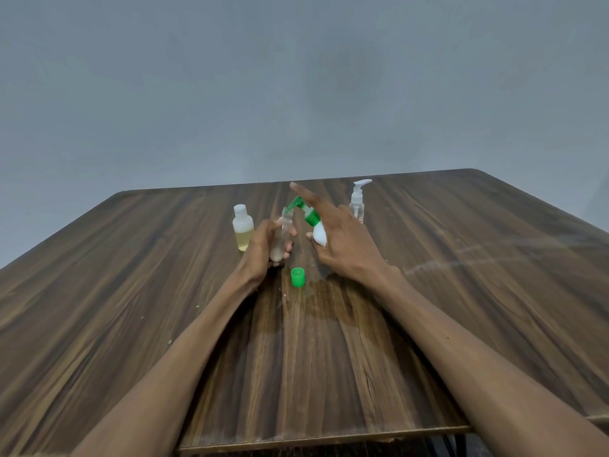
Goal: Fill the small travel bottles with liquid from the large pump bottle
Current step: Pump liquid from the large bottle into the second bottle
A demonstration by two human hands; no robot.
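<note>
My left hand grips a small clear travel bottle, uncapped, with pale liquid in its lower part. My right hand holds a white pump bottle with a green pump, tilted to the left. Its green spout points into the small bottle's mouth, and my index finger lies stretched over the pump head. A green cap lies on the table just in front of both hands.
A capped small bottle of yellowish liquid stands left of my left hand. A clear bottle with a white pump stands behind my right hand. A wet patch spreads on the wooden table near the cap.
</note>
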